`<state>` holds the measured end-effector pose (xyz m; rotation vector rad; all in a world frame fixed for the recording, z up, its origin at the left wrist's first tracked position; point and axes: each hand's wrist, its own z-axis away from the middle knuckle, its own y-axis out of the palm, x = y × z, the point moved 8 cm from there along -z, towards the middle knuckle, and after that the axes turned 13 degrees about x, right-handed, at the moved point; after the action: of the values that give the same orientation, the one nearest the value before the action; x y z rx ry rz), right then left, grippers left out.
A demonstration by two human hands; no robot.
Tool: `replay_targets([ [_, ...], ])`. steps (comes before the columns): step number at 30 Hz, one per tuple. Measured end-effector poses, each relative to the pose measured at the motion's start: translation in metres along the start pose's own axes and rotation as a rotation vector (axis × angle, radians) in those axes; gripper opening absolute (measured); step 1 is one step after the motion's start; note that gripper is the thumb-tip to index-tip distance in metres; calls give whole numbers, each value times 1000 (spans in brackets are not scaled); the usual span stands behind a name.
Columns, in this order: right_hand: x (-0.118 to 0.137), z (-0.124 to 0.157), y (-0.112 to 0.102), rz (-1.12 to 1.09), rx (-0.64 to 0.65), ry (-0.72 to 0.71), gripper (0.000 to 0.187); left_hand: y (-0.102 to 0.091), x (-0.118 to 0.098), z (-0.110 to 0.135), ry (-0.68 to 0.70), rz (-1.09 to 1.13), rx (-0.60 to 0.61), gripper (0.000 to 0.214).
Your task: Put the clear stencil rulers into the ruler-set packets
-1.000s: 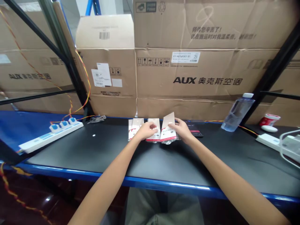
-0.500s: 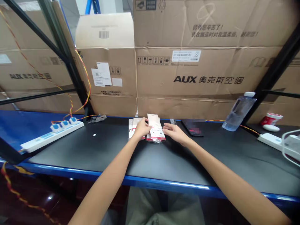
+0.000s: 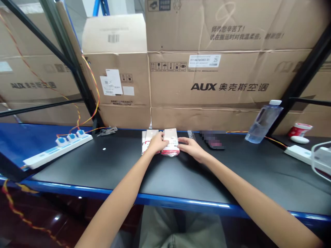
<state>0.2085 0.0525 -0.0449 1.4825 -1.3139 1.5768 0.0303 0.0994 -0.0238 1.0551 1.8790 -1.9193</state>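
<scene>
A small stack of flat white packets with red lower edges [image 3: 170,146] lies on the dark table in front of me. My left hand [image 3: 156,142] is at its left side, thumb and fingers bent against the edge and top. From the right, the fingertips and thumb of my right hand [image 3: 192,148] press on the opposite edge, so the stack is held between both hands. Just left of it, partly covered by my left hand, is a second group of similar white packets [image 3: 144,139]. The packets' contents cannot be made out.
A dark phone [image 3: 214,143] and a small ruler-like strip [image 3: 191,135] lie right of my hands. Farther right are a tilted water bottle [image 3: 263,122] and a white power strip [image 3: 297,155]. Another power strip [image 3: 59,150] sits left. Large cartons [image 3: 207,96] stand behind.
The top packet, which sat askew and stuck up at the far end, now lies in line with the others. My right hand has moved slightly left against the stack.
</scene>
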Motion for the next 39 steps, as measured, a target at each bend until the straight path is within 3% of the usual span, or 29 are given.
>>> replay_targets([
  [7, 0, 2, -2, 86, -41, 46, 43, -6, 3, -3, -26, -21, -55, 38],
  [12, 8, 6, -5, 176, -86, 60, 53, -31, 10, 5, -123, -146, -149, 33],
  [17, 17, 10, -6, 245, -124, 40, 47, -49, 33, 19, -345, -202, -166, 53],
  [21, 21, 10, -6, 271, -130, 10, 39, -52, 41, 19, -390, -152, -175, 64],
  [26, 23, 10, -7, 289, -145, -16, 32, -58, 58, 13, -388, 64, -212, 68],
  [32, 27, 11, -8, 286, -173, -36, 29, -61, 72, 10, -344, 466, -353, 60],
  [35, 28, 11, -8, 265, -166, -50, 29, -57, 65, 7, -282, 688, -345, 49],
  [39, 32, 12, -3, 210, -123, -93, 24, -65, 38, 8, -115, 885, -327, 25],
])
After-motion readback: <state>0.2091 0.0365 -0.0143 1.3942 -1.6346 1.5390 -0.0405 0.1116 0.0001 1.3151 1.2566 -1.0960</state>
